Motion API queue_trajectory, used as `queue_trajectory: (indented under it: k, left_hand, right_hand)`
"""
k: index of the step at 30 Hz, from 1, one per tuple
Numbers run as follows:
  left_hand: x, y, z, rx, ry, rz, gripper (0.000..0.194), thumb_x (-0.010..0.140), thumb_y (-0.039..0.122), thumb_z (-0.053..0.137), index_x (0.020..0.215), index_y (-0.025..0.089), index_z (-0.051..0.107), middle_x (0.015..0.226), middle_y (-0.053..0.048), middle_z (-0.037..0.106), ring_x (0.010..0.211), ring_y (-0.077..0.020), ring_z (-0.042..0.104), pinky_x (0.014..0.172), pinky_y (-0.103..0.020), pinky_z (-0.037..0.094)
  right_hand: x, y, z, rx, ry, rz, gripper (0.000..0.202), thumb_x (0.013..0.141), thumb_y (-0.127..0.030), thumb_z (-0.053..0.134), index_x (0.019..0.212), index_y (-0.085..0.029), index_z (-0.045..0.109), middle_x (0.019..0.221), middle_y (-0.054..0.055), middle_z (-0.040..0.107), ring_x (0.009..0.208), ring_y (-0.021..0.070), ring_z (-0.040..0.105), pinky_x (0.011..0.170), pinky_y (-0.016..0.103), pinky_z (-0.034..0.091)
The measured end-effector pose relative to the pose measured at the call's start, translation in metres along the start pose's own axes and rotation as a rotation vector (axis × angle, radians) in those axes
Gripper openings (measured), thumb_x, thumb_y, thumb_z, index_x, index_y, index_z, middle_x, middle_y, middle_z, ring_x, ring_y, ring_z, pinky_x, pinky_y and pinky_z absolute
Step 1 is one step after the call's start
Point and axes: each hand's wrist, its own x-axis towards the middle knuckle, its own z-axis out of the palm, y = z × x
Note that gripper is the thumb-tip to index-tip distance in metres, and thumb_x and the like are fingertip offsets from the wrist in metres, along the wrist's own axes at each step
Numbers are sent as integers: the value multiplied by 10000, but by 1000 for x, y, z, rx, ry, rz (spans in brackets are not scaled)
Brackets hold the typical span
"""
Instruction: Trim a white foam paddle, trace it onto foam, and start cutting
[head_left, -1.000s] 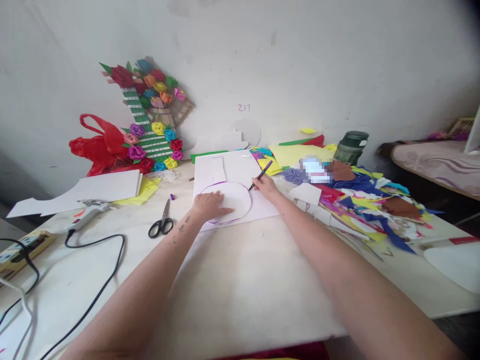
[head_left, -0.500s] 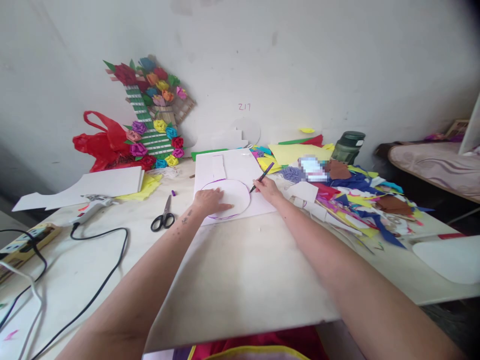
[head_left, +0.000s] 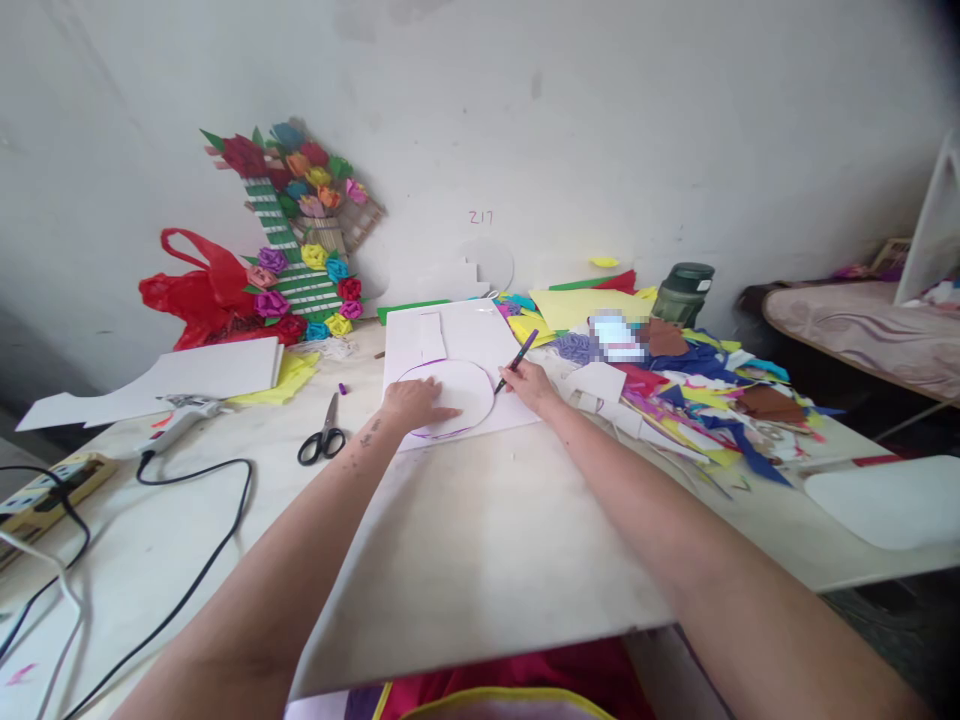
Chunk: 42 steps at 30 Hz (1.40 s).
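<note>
Flat on a white paper disc (head_left: 472, 390) rests my left hand (head_left: 414, 404), its fingers spread. The disc lies on a larger white sheet (head_left: 487, 330), and purple line shows along parts of its edge. My right hand (head_left: 529, 388) grips a dark marker pen (head_left: 523, 352), its tip down at the disc's right edge. Above the disc on the same sheet is a small white paper strip (head_left: 433, 337). Left of my left hand lie black-handled scissors (head_left: 322, 442) and a small purple pen cap (head_left: 343, 389).
A glue gun (head_left: 180, 425) with a black cord and a power strip (head_left: 56, 490) lie at left. A paper-flower piece (head_left: 300, 250) and a red plastic bag (head_left: 199, 290) stand behind. At right are coloured scraps (head_left: 697, 400) and a green bottle (head_left: 684, 294).
The view has shifted slightly, moving the scene a little left. The pen tip stays at the disc's right edge, perhaps slightly higher. My left hand remains pressed on the disc.
</note>
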Motion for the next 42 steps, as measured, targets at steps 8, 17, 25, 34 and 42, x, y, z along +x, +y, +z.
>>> queue_trajectory:
  k: [8,17,25,34,42]
  left_hand:
    - [0,0,-1,-2,-7,-10,785,652,768,204,1230,281,416,1292,-67,434,1049,-266,488,825,-400,402]
    - [-2,1,-3,1,-20,-13,789,649,770,197,1237,287,408,1281,-74,445,1044,-267,493,820,-389,403]
    - [-3,1,-4,2,-22,-13,751,681,740,212,1252,288,396,1314,-72,407,1069,-262,474,840,-396,391]
    - [-2,1,0,7,9,0,798,659,761,183,1244,268,407,1307,-73,417,1061,-261,481,834,-390,393]
    - [0,0,1,4,4,-8,744,686,731,200,1232,272,413,1294,-78,433,1070,-261,477,843,-392,383]
  right_hand:
    - [-3,-1,0,-20,-7,1,160,743,-313,498,692,-169,548,506,-25,549,526,106,547,556,197,400]
    - [-9,-4,-1,-64,-23,-31,165,747,-310,494,696,-167,557,503,-20,563,534,114,556,559,204,406]
    - [-16,-13,1,-144,-44,-62,193,746,-339,498,675,-175,572,494,-16,574,535,120,565,570,210,408]
    - [-28,-29,7,-217,-63,-109,210,741,-356,502,671,-176,583,490,0,587,536,135,569,555,214,385]
    - [-38,-40,12,-163,-120,-134,191,734,-338,502,665,-181,586,495,1,604,521,138,584,537,217,394]
